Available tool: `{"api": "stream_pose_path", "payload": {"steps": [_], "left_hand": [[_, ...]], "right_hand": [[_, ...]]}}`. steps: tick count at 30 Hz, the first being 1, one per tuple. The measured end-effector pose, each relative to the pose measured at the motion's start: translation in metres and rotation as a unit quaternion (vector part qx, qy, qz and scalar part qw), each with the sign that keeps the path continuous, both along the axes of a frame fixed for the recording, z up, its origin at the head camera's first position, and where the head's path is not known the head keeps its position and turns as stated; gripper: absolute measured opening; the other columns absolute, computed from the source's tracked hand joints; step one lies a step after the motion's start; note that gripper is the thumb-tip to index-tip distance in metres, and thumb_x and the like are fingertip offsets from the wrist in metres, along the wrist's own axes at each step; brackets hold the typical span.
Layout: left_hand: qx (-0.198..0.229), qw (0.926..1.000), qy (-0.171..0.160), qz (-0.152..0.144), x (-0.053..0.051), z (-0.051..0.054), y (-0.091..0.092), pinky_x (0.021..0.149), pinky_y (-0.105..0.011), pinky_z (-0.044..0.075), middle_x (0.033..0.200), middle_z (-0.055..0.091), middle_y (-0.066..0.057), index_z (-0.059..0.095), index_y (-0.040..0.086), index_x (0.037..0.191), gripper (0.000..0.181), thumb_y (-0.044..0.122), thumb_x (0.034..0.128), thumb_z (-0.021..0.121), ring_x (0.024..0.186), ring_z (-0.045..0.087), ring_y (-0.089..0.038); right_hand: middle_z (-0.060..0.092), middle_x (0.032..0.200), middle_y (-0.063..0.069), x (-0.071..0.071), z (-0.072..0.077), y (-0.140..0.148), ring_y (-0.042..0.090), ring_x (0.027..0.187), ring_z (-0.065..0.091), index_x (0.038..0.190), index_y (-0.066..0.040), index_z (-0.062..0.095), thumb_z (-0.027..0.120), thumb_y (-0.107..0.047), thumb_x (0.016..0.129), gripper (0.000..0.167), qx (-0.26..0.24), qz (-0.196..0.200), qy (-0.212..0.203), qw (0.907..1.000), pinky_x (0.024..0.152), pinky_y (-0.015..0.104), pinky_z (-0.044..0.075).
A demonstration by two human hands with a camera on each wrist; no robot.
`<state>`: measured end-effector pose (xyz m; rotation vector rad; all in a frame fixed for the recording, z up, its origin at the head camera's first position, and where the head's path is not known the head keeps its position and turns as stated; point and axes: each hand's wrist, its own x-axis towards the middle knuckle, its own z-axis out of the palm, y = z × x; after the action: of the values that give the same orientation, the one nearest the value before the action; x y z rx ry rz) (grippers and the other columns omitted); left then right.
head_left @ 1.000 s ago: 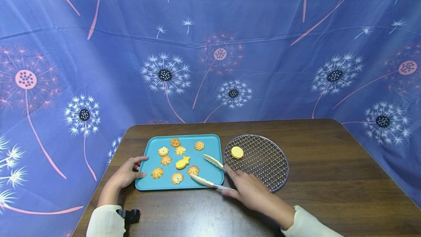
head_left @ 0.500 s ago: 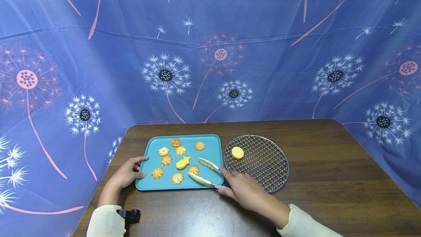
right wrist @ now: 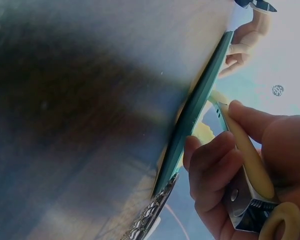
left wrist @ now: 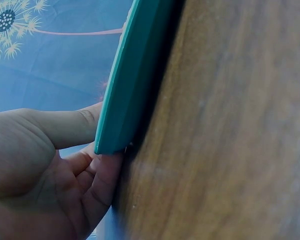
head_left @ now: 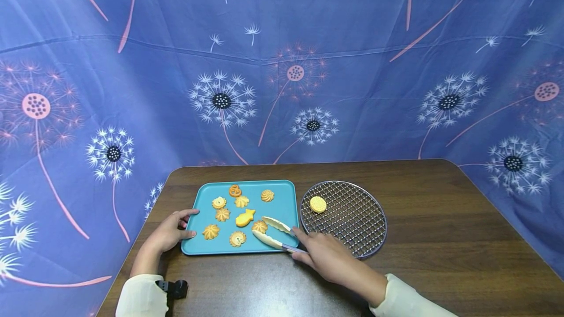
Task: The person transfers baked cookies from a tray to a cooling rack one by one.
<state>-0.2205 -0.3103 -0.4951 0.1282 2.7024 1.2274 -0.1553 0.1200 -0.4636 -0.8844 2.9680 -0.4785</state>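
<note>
Begin with the table (head_left: 440, 219), best left unbumped. Next the blue tray (head_left: 286, 202), left of centre on the table — best held level and still. Then the round wire rack (head_left: 352, 216), just right of the tray; worth a little clearance at its rim.

Pinching the tray's left edge with the left hand (head_left: 169, 231), thumb above and fingers beneath: enough for bracing, no need to lift. Gripping the tongs (head_left: 270, 242) with the right hand (head_left: 327, 254), thumb along one arm and fingers round the other, tips spread rather than pressed together. Best to lower both tips close to the tray and squeeze slowly and evenly.

Avoid nudging the fish-shaped cookie (head_left: 244, 218), just beyond the far tip. Leave the round yellow cookie (head_left: 317, 204) alone near the rack's left edge. Last, the flower-shaped cookie (head_left: 259, 227), between the spread tips toward the tray's near right corner; cannot tell whether touched yet. Catch it across the middle — likely to twist if pinched off-centre
</note>
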Motion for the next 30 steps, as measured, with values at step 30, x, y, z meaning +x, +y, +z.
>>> {"api": "stream_pose_path", "payload": {"steps": [30], "left_hand": [[-0.007, 0.9999, -0.006, 0.007, 0.0006, 0.0004, 0.0013, 0.069, -0.034, 0.044, 0.101, 0.049, -0.015, 0.054, -0.008, 0.142, 0.06, -0.006, 0.0864, 0.077, 0.09, 0.046, -0.027]], "right_hand": [[0.073, 0.108, 0.017, 0.0017, -0.0006, 0.005, 0.028, 0.084, 0.072, 0.147, -0.008, 0.057, 0.07, -0.041, 0.097, 0.061, -0.021, -0.002, 0.015, 0.9997, 0.068, 0.042, 0.057]]}}
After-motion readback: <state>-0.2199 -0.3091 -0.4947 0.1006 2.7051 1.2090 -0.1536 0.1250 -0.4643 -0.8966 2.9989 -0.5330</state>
